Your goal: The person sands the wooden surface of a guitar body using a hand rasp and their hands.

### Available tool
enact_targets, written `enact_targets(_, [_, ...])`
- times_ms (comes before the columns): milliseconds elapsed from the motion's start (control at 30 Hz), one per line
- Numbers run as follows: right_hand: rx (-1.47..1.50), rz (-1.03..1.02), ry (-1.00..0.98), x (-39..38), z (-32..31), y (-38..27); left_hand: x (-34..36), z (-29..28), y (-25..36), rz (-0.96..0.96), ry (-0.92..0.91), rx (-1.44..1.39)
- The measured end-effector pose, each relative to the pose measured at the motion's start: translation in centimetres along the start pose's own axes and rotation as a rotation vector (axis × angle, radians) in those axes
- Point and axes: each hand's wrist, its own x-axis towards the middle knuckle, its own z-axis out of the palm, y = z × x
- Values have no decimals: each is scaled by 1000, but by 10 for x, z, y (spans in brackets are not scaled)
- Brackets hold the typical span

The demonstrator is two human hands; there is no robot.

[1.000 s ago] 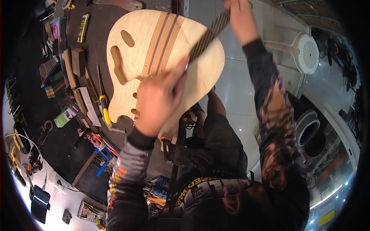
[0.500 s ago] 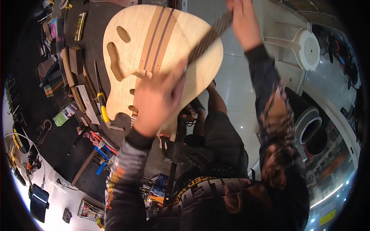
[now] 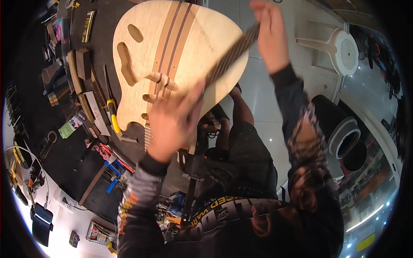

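A pale wooden electric guitar body (image 3: 206,34) with darker stripes down its middle lies at the bench edge, its right side overhanging the floor. It has several rounded cavities, and a strip of frets (image 3: 148,136) shows beside my left wrist. A long dark rasp (image 3: 230,56) with slanting teeth lies diagonally across the body's right edge. My left hand (image 3: 170,124) is closed at the rasp's near end, somewhat blurred, over the guitar. At its far end, past the body's edge, my right hand (image 3: 273,38) grips it; the fingers partly hide that end.
To the left, the dark bench (image 3: 60,159) carries wooden blocks (image 3: 84,62), a yellow-and-black handled tool (image 3: 112,114), blue clamps (image 3: 114,176) and other small tools. A white plastic stool (image 3: 347,53) stands on the tiled floor at right, near a black round bin-like object (image 3: 331,116).
Both hands and the rasp have shifted a little toward me along the guitar's edge. The guitar body sits slightly higher in the picture, uncovering more of the cavities near my left hand.
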Motion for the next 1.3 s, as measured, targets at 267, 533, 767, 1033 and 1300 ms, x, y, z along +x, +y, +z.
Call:
enact_targets(267, [335,102,-115,10,-9,-4,-9,-1,-2,-16,-16,54])
enact_targets(533, [431,191,23,-62,-3,-56,-67,-17,5,-29,-87,-31])
enact_targets(767, [253,140,46,18,0,8,20,-2,0,20,42,85])
enact_targets(1033, [351,70,34,-7,8,-26,-23,-6,4,-33,-35,-51])
enact_targets(1300, [381,46,129,10,19,-5,5,-6,-12,39,-16,24])
